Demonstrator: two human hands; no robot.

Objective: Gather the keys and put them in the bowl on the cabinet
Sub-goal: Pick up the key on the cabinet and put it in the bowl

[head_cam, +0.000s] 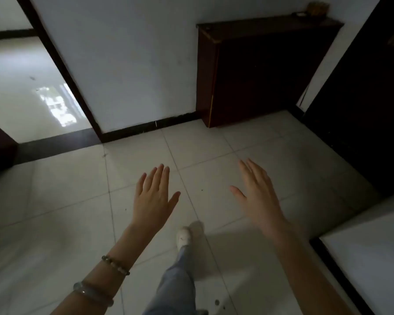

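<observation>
A dark brown wooden cabinet (259, 71) stands against the white wall at the upper right. On its top, at the far right, sits a small dark bowl (300, 14) beside a brownish object (317, 8). No keys are visible. My left hand (154, 196) is stretched out flat over the tiled floor, fingers apart, holding nothing. My right hand (257, 196) is also flat and empty, well below and in front of the cabinet.
A doorway (32, 87) opens to a bright room at the left. A dark door (369, 98) stands at the right. A white surface (373, 258) with dark trim is at the lower right. My leg and white shoe (183, 237) step forward on the tiles.
</observation>
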